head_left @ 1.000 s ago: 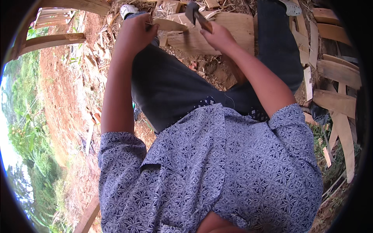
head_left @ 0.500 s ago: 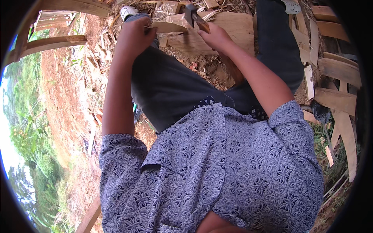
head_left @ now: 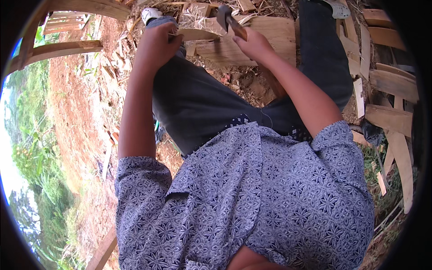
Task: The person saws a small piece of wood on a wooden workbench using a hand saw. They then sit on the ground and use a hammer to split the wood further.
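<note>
My left hand [head_left: 155, 42], closed at the upper left, grips one end of a narrow, curved piece of wood [head_left: 198, 34]. The piece points right, toward a pale, broad wooden block [head_left: 270, 38] on the ground between my legs. My right hand [head_left: 254, 44] is wrapped around the wooden handle of an axe-like tool [head_left: 237, 29]. Its dark metal head is raised near the free end of the curved piece, apart from it as far as I can see. Part of the handle runs back under my right forearm. My fingertips on the left are partly hidden.
Wood chips and shavings [head_left: 184, 15] litter the ground around the block. Curved boards [head_left: 391, 83] lie piled at the right. Slatted wooden pieces [head_left: 63, 51] stand at the upper left, beside reddish soil [head_left: 72, 112] and green plants. My dark-trousered legs flank the block.
My right hand and the axe-like tool have shifted very slightly, with the tool's head still raised. My left hand keeps its hold on the curved piece, nearly unmoved.
</note>
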The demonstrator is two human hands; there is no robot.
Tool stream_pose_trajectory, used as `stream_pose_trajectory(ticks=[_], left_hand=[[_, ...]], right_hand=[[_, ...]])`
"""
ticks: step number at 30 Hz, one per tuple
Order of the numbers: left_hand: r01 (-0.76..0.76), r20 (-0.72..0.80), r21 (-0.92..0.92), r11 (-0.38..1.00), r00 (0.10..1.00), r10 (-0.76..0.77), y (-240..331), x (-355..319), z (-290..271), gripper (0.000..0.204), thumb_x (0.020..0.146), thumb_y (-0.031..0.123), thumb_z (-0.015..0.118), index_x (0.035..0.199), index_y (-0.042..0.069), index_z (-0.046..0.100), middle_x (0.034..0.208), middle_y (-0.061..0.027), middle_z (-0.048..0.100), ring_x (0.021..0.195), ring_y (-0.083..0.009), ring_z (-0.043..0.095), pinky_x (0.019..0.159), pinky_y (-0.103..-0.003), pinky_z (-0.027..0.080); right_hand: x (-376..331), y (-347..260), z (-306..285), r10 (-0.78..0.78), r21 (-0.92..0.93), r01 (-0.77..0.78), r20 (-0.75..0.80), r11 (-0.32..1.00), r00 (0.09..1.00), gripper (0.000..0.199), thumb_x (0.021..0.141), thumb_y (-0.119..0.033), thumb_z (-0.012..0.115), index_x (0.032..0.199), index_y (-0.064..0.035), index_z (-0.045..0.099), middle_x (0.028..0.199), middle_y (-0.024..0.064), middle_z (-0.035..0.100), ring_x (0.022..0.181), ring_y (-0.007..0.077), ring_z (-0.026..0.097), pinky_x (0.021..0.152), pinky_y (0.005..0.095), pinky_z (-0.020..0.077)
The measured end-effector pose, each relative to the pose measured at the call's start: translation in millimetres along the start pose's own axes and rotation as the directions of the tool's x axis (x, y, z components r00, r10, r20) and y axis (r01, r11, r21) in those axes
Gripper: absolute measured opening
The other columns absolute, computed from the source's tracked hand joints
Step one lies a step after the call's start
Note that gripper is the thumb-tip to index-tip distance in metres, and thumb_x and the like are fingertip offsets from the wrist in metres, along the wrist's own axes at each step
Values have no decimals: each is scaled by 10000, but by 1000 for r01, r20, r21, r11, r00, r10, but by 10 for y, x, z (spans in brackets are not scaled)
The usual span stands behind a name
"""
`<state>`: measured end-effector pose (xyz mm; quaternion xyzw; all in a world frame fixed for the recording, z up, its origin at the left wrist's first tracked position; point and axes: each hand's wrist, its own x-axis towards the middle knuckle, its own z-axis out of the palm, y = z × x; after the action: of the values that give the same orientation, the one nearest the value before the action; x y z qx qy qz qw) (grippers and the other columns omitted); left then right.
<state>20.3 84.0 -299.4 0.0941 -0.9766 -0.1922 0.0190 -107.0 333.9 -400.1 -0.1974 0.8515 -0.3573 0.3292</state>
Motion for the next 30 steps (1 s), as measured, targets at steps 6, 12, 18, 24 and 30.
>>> stream_pose_trajectory(ticks=[6,12,18,24,30], left_hand=[[-15,-6,20,1000,1000,15,60,9,-58,230,852,229,761,933,31,677,753,-188,699,705,-346,701,664,-418,534],[-53,-29,-1,999,998,53,52,68,-20,216,862,223,754,920,32,671,753,-193,693,694,-352,692,656,-424,529],[43,7,3,999,999,-43,15,-49,-48,220,884,200,744,1007,28,682,846,-215,719,760,-344,723,697,-412,549],[-13,34,8,1000,999,13,79,66,-14,212,887,190,737,994,18,674,854,-209,722,801,-353,726,717,-416,553],[-33,3,30,999,999,33,55,3,-68,199,885,182,734,966,13,665,823,-199,717,791,-361,721,707,-421,552]], right_hand=[[-232,-283,6,-318,77,345,-244,935,916,367,944,-341,637,1160,-44,623,960,221,710,932,380,704,807,474,528],[22,217,172,-23,1,23,50,1000,998,378,939,-331,637,1177,-38,613,950,203,713,921,348,709,806,456,541],[-181,-331,-251,-239,197,291,-250,936,938,385,956,-376,632,1130,-33,646,903,164,716,866,304,717,785,424,548],[-86,137,333,-217,-13,217,-79,976,973,375,941,-357,641,1131,-34,640,938,203,711,937,372,695,834,440,529],[-174,-328,-42,-301,26,308,-145,951,943,373,953,-388,666,1118,-55,643,777,89,657,702,194,652,671,354,508]])
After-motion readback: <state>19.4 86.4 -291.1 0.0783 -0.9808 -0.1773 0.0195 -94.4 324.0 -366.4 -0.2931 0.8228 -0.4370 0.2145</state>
